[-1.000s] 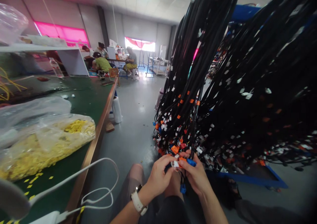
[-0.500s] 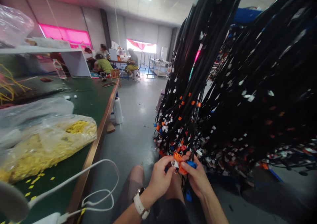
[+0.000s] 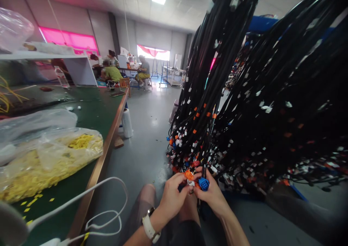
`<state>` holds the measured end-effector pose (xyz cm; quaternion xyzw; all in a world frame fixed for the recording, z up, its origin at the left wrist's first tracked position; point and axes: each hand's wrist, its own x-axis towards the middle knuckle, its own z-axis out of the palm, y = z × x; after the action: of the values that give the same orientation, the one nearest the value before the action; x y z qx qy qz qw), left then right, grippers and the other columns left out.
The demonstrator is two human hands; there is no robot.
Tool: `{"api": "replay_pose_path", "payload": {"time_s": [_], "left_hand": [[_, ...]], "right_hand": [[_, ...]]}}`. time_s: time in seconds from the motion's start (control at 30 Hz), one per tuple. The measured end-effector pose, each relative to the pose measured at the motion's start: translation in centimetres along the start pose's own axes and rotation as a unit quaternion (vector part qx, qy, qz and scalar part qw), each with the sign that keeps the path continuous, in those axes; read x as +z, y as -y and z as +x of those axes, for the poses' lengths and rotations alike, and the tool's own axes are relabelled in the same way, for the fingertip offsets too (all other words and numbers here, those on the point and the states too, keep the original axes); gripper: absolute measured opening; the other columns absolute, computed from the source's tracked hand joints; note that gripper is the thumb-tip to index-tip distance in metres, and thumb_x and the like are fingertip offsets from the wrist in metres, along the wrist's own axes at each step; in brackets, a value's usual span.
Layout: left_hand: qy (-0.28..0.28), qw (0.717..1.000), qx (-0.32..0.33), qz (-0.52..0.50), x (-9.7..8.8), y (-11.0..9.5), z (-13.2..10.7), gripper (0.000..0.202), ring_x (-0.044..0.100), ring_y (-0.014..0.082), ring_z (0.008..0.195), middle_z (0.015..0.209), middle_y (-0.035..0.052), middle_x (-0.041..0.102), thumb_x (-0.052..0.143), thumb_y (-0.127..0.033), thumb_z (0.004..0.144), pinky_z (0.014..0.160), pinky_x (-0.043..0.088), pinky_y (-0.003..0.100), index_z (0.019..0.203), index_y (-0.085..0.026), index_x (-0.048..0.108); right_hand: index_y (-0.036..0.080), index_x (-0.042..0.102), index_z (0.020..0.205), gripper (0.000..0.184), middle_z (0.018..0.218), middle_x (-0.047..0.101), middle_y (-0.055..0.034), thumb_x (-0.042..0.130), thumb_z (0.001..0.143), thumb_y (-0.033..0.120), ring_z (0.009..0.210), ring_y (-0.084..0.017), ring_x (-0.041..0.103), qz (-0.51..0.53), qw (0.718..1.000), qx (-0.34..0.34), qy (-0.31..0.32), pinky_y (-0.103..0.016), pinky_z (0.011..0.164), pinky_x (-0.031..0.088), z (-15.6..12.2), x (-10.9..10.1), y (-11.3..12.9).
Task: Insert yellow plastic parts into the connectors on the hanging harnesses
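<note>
A: Head view: what is the left hand (image 3: 172, 194) doing?
B: It is pinching narrowly, holding a white plug (image 3: 191, 183); an orange plug (image 3: 188, 174) is showing just above.
A: Right hand (image 3: 214, 195)?
B: It is holding a blue plug (image 3: 203, 184), just beside the white plug.
A: Surroundings?
B: Black cables (image 3: 198, 90) are hanging beyond; a bag (image 3: 54, 159) of yellow pieces is resting on the surface (image 3: 96, 117), left.
</note>
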<state>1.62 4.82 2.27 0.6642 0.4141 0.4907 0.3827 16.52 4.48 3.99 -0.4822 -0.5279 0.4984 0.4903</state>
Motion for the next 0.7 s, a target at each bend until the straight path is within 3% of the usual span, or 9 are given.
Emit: {"api": "replay_pose_path", "payload": {"time_s": [0.23, 0.43, 0.53, 0.7], "left_hand": [[0.01, 0.996, -0.066, -0.05, -0.5, -0.3, 0.4, 0.02, 0.061, 0.0149, 0.081, 0.09, 0.0018, 0.068, 0.059, -0.014, 0.074, 0.077, 0.047, 0.025, 0.093, -0.019, 0.065], [0.096, 0.991, -0.078, -0.042, -1.4, -1.6, 1.1, 0.03, 0.06, 0.0144, 0.076, 0.09, 0.0012, 0.067, 0.061, -0.021, 0.074, 0.071, 0.047, 0.024, 0.104, -0.02, 0.061], [0.081, 0.996, -0.049, 0.007, -1.6, -2.5, 1.2, 0.019, 0.059, 0.0141, 0.077, 0.088, 0.0018, 0.067, 0.057, -0.025, 0.078, 0.07, 0.045, 0.023, 0.094, -0.02, 0.065], [0.072, 0.993, -0.003, 0.091, -1.7, -3.3, 0.8, 0.01, 0.056, 0.0138, 0.073, 0.078, 0.0027, 0.062, 0.054, -0.015, 0.076, 0.069, 0.041, 0.024, 0.075, -0.017, 0.063]], "right_hand": [[0.024, 0.044, 0.1, 0.047, 0.08, 0.053, 0.0036, 0.069, 0.061, 0.016, 0.069, -0.014, 0.054, 0.009, 1.0, -0.005, -0.02, -0.028, 0.068, 0.045, 0.1, 0.8, -0.6], [0.024, 0.045, 0.102, 0.046, 0.077, 0.055, 0.0045, 0.064, 0.061, 0.013, 0.065, -0.013, 0.053, -0.048, 0.998, -0.028, -0.039, -0.026, 0.066, 0.044, 0.1, 0.2, -1.9], [0.023, 0.047, 0.096, 0.039, 0.073, 0.054, 0.0049, 0.063, 0.061, 0.015, 0.062, -0.013, 0.053, -0.059, 0.995, -0.034, -0.066, -0.026, 0.064, 0.043, 0.1, 0.4, -1.9], [0.022, 0.05, 0.094, 0.041, 0.069, 0.055, 0.0049, 0.066, 0.057, 0.017, 0.058, -0.013, 0.052, -0.02, 0.99, -0.03, -0.134, -0.026, 0.059, 0.044, 0.1, 0.9, -1.9]]}}
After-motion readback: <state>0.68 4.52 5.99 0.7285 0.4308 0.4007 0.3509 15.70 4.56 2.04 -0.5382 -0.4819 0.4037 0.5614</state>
